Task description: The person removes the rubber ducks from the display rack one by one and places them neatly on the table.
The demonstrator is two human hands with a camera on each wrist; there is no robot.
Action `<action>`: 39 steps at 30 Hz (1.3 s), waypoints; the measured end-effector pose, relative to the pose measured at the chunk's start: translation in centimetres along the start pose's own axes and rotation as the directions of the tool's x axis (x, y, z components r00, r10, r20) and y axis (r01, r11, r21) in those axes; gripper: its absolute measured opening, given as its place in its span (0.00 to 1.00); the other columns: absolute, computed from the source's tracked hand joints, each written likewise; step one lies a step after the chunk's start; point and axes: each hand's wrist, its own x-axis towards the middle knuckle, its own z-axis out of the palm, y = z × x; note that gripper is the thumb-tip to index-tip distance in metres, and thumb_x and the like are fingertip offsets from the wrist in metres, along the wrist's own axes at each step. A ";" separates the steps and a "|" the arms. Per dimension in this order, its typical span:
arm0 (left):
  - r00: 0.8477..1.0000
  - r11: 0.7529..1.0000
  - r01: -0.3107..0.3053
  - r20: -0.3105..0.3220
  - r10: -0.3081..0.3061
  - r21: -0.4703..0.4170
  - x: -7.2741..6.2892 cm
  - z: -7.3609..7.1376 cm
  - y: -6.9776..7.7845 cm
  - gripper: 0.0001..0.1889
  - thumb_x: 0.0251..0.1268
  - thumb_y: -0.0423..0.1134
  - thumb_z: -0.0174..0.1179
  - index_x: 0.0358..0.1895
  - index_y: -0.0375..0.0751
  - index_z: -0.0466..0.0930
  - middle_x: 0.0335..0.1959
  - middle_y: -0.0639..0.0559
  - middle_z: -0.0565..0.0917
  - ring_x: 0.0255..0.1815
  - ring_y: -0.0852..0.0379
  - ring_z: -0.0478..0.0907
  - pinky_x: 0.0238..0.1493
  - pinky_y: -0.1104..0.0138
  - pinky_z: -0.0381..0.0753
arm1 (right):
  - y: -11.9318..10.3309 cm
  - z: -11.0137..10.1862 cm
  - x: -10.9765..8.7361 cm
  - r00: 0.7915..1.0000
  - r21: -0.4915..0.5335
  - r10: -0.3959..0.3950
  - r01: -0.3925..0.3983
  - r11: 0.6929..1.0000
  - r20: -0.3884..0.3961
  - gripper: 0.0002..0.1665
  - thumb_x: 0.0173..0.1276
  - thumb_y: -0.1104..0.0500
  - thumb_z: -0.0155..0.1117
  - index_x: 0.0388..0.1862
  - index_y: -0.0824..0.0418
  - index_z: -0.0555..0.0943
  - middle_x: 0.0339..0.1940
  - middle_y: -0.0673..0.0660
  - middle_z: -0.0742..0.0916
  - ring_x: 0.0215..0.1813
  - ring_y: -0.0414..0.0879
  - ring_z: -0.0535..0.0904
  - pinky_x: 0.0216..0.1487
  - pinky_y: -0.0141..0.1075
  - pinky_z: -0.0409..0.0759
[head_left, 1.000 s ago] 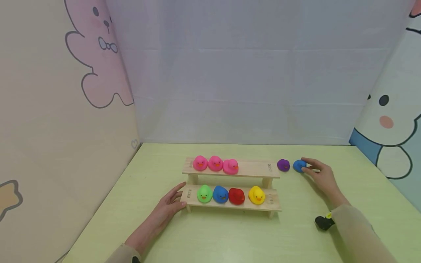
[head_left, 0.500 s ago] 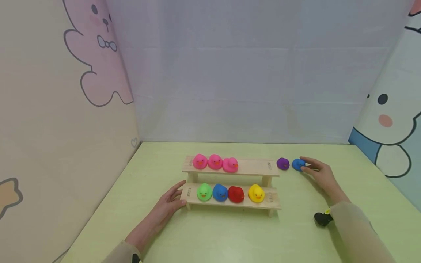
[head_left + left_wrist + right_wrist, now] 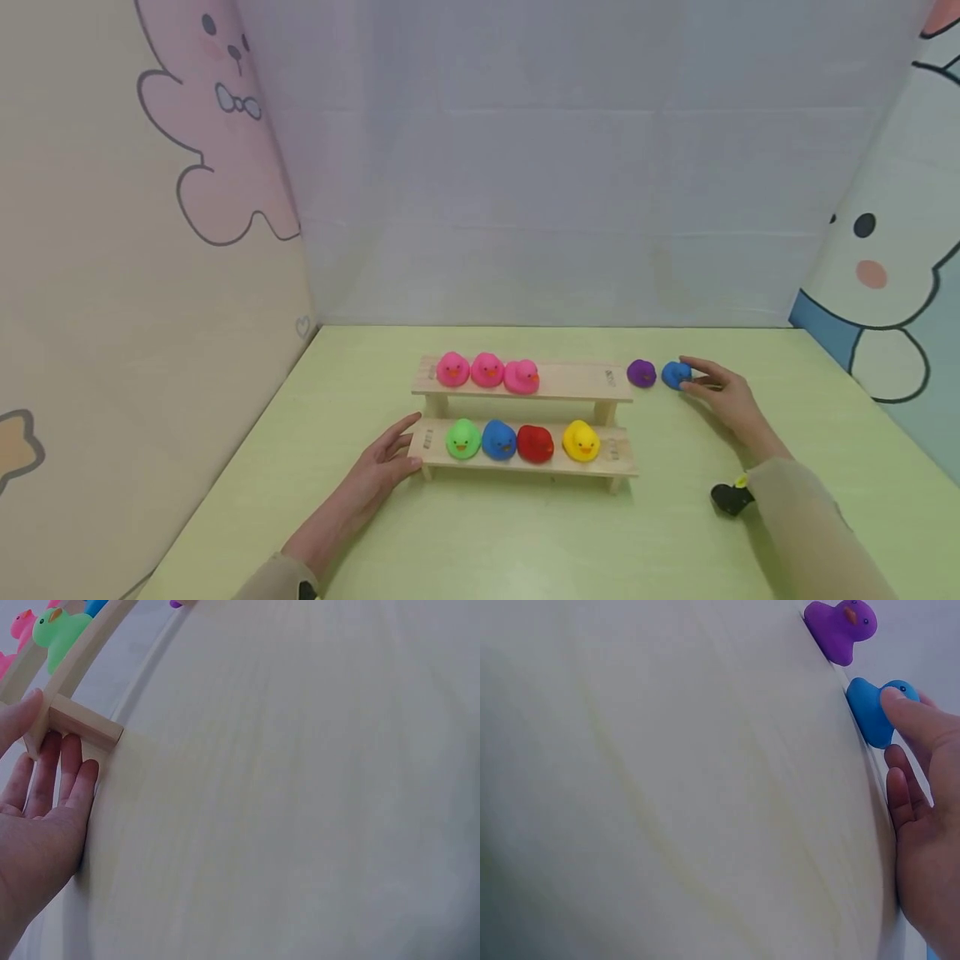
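My right hand (image 3: 731, 404) pinches a blue rubber duck (image 3: 675, 375) at the right of the table. In the right wrist view my thumb lies against the side of the blue duck (image 3: 868, 712). A purple rubber duck (image 3: 641, 373) sits just left of it. My left hand (image 3: 381, 462) grips the left end of a two-tier wooden stand (image 3: 577, 382). The left wrist view shows the thumb on top of the plank and the fingers under it. On the lower tier stand a green duck (image 3: 463, 440), a blue one, a red duck (image 3: 536, 445) and a yellow duck (image 3: 581, 442).
Three pink ducks (image 3: 487, 371) occupy the left part of the upper tier, with bare plank to their right. A small black item (image 3: 731, 498) with a yellow part shows beside the right sleeve (image 3: 810, 517). White cloth (image 3: 555, 192) walls off the back of the table.
The whole head view has shifted slightly left. Both hands keep their places on the blue duck and the stand, and the ducks have not moved.
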 end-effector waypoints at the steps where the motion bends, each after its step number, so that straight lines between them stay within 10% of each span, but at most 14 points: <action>1: 1.000 1.000 0.001 0.000 -0.001 0.001 0.0 0.0 0.0 0.35 0.58 0.31 0.58 0.67 0.56 0.57 0.61 0.42 0.65 0.54 0.51 0.72 0.55 0.66 0.67 | 0.0 0.0 0.0 1.000 -0.010 0.002 -0.002 1.000 0.007 0.31 0.62 0.49 0.60 0.64 0.52 0.68 0.54 0.60 0.77 0.41 0.30 0.72 0.41 0.24 0.68; 18: 1.000 1.000 0.001 0.000 -0.001 -0.004 -0.2 0.0 0.0 0.35 0.58 0.32 0.59 0.67 0.57 0.57 0.60 0.43 0.65 0.53 0.51 0.72 0.54 0.66 0.68 | -0.3 -0.2 -0.3 0.998 -0.029 0.052 -0.051 0.998 0.047 0.37 0.61 0.47 0.61 0.68 0.51 0.62 0.63 0.65 0.69 0.53 0.54 0.69 0.46 0.35 0.68; 33: 1.000 1.000 -0.002 -0.003 0.002 0.005 -0.3 0.1 0.0 0.35 0.58 0.32 0.58 0.67 0.56 0.57 0.59 0.43 0.66 0.54 0.51 0.72 0.54 0.65 0.67 | -1.0 0.0 -0.2 0.999 0.031 -0.049 0.049 0.998 -0.003 0.34 0.63 0.53 0.60 0.67 0.58 0.64 0.65 0.58 0.70 0.57 0.54 0.65 0.44 0.18 0.65; 39: 1.000 1.000 0.002 -0.005 -0.002 0.002 -0.2 0.0 -0.1 0.35 0.57 0.33 0.60 0.67 0.57 0.57 0.60 0.43 0.66 0.56 0.51 0.71 0.55 0.65 0.67 | -3.1 -0.3 1.1 0.991 0.040 -0.100 0.103 0.994 -0.086 0.30 0.63 0.54 0.61 0.64 0.55 0.68 0.63 0.54 0.73 0.54 0.36 0.66 0.45 0.17 0.66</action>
